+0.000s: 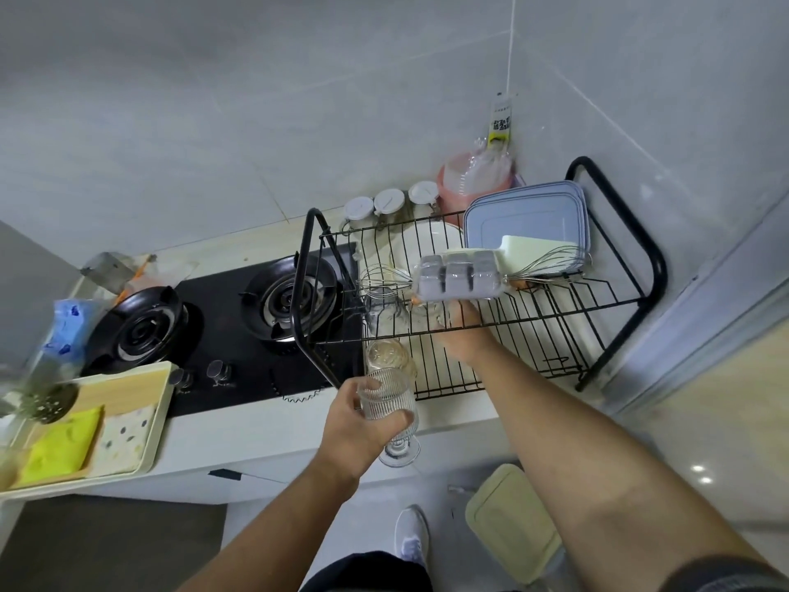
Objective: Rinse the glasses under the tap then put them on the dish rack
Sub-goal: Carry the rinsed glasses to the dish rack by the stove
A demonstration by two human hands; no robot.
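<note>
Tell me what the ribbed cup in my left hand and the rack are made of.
The ribbed cup in the left hand: clear glossy glass, plainly see-through. The rack: probably metal wire coated black, judging by thin bent bars.

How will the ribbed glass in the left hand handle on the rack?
Likely fragile: the ribbed glass looks thin and clear. Probably tippy on the rack wires, given its narrow stem and small foot. Ribs may aid grip by the left hand.
</note>
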